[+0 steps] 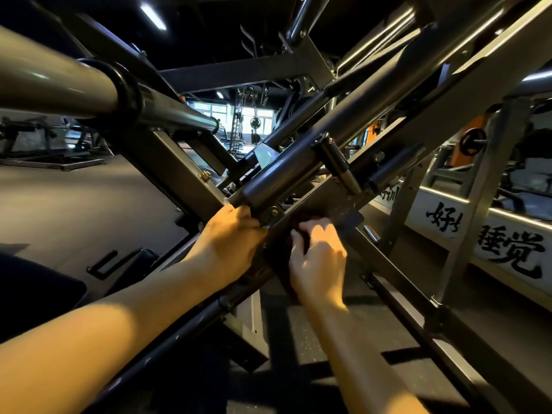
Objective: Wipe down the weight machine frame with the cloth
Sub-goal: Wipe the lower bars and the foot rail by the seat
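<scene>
While the left hand (230, 236) grips the frame (337, 201), the right hand (318, 258) clutches the cloth (280, 258) against it.

Dark matte floor (74, 204) runs to bright far windows (257, 114) under a white ceiling strip light (153, 16), with a white black-lettered banner (507, 249), perhaps wall-mounted, at right.

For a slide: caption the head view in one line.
Right hand holds a dark cloth against the slanted frame bar; left hand grips it alongside.
</scene>
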Demonstrator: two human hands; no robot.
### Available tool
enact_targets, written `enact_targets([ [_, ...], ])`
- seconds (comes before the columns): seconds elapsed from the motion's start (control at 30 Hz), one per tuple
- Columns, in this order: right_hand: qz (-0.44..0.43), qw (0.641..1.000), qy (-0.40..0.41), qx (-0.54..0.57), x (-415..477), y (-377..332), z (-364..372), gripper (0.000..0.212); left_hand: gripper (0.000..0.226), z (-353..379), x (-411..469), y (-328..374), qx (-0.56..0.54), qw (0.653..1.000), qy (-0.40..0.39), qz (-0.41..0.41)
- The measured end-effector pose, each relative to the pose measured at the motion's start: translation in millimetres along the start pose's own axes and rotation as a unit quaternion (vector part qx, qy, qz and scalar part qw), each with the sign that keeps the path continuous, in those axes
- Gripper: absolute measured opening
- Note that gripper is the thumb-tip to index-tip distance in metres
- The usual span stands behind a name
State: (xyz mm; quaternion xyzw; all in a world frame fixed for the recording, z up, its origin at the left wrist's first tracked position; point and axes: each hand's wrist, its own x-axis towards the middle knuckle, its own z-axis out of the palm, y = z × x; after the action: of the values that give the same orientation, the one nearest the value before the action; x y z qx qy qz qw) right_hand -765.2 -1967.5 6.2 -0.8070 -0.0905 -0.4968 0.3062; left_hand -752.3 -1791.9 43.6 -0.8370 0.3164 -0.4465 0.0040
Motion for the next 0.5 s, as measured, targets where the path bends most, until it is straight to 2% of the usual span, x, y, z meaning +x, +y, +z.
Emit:
enact_targets([
  [0.1,-0.067,0.993,-0.092,-0.011,-42,-16,25,0.013,0.023,-9,-6,-1,0.043,0.998,-0.014,0.042],
  [0.17,-0.079,0.989,-0.124,-0.026,-50,-23,26,0.019,0.021,-18,-14,-3,0.081,0.995,-0.007,0.050],
  [0.23,-0.037,0.995,-0.096,-0.009,-33,-16,14,0.018,0.023,-24,-26,-6,0.096,0.995,0.021,0.025],
  [0.3,0.050,0.999,0.008,-0.009,-5,-4,-4,0.020,0.029,-25,-37,-10,0.083,0.996,0.037,-0.022],
  [0.37,0.088,0.992,0.093,-0.009,11,0,-10,0.021,0.036,-20,-47,-12,0.062,0.995,0.019,-0.072],
  [0.43,0.069,0.995,0.074,0.024,-7,-11,7,0.017,0.037,-15,-52,-10,0.020,0.993,0.004,-0.116],
  [0.5,0.016,0.999,-0.014,0.038,-43,-20,33,0.017,0.036,-11,-53,-8,-0.013,0.991,0.004,-0.135],
])
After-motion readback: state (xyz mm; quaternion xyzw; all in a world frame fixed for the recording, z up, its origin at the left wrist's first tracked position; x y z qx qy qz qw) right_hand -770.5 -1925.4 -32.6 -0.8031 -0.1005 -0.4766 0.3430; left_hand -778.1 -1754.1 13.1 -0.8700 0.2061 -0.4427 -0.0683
